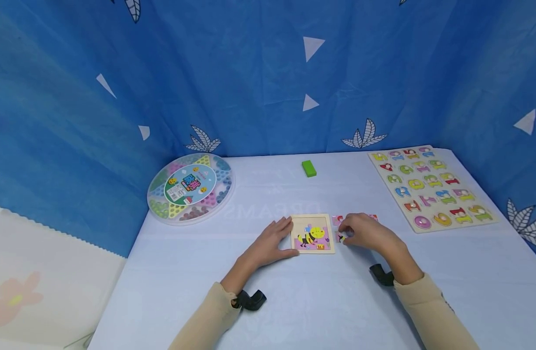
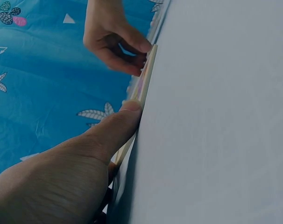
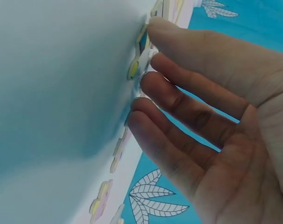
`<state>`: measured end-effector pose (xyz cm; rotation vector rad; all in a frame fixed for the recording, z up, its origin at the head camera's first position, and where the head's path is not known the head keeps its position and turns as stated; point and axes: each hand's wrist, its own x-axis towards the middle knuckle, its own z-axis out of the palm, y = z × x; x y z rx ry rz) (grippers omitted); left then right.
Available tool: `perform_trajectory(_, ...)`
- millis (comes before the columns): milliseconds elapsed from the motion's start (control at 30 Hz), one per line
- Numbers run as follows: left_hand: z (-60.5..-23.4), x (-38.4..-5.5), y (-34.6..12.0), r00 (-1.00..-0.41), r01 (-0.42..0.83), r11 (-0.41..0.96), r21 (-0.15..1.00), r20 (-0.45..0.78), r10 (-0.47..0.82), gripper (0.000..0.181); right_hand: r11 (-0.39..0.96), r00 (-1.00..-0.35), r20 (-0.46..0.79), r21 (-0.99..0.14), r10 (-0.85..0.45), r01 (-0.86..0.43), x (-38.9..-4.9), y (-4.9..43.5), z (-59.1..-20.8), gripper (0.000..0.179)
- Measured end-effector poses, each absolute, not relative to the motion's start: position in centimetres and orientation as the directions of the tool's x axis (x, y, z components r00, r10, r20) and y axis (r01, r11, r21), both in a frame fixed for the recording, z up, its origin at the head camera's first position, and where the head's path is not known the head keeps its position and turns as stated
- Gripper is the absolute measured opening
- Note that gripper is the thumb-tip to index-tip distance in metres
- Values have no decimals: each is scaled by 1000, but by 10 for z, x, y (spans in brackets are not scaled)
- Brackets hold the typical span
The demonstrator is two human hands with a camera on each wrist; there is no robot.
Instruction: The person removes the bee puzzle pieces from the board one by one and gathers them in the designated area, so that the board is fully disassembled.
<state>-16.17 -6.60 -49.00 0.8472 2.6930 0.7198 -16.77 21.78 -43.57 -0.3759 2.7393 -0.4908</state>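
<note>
A square wooden puzzle board (image 1: 313,217) with a bee picture partly filled in lies on the table. My left hand (image 1: 271,243) rests at its left side, fingers extended by the upper corner and thumb (image 2: 125,116) against the near edge. Just right of the board, my right hand (image 1: 366,232) reaches down and pinches a small puzzle piece (image 1: 340,238) between thumb and fingertips. In the right wrist view, the thumb and index tips meet at a yellow-and-blue piece (image 3: 134,67). Pink loose pieces (image 1: 337,220) lie beyond this hand, which partly covers them.
A round Chinese checkers box (image 1: 190,188) stands at the back left. A green block (image 1: 309,168) sits near the far edge. At the right is a wooden number puzzle board (image 1: 431,189). A blue curtain (image 1: 259,78) hangs behind the white table (image 1: 320,301).
</note>
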Motion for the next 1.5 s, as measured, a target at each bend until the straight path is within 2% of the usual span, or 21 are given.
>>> perform_trajectory(267,-491,-163,-66,-809,484,719,499,-57,585,87,880,-906,-234,-412,-353,-237,-168,212,-431,41)
perform_trajectory(467,-489,-161,-67,-808,484,718,500,-59,586,86,839,-889,-225,-481,-398,-254,-169,197,-434,41)
perform_trajectory(800,-486,-159,-66,-809,473,715,515,-66,583,85,807,-867,-231,-526,-441,-270,-176,180,-436,39)
perform_trajectory(1167,-491,-159,-67,-809,483,710,512,-49,586,84,820,-860,-254,-503,-442,-273,-187,162,-440,45)
perform_trajectory(1500,-493,-160,-67,-799,520,696,496,-7,602,83,852,-871,-284,-465,-400,-240,-190,154,-442,42)
